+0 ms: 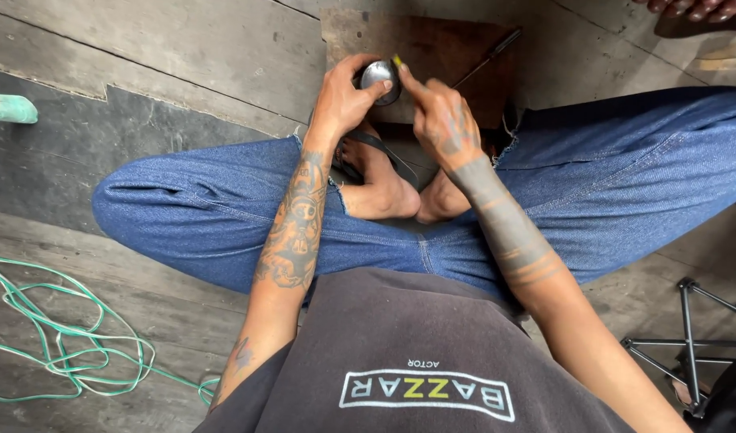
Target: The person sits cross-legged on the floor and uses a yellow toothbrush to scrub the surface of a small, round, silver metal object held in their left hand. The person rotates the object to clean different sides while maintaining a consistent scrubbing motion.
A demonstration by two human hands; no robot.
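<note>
I sit cross-legged on a wooden floor in blue jeans. My left hand (342,100) grips a small round metal part (380,78) with a shiny grey face, holding it up above my bare feet. My right hand (440,120) is closed around a thin tool with a yellow tip (398,61), and that tip touches the top edge of the round part. A thin dark rod-like tool (488,56) lies on the brown board (456,44) just beyond my hands.
A tangle of green and white wire (63,337) lies on the floor at my lower left. A black metal frame (689,337) stands at lower right. A teal object (7,108) pokes in at the left edge. Another person's toes (705,10) show top right.
</note>
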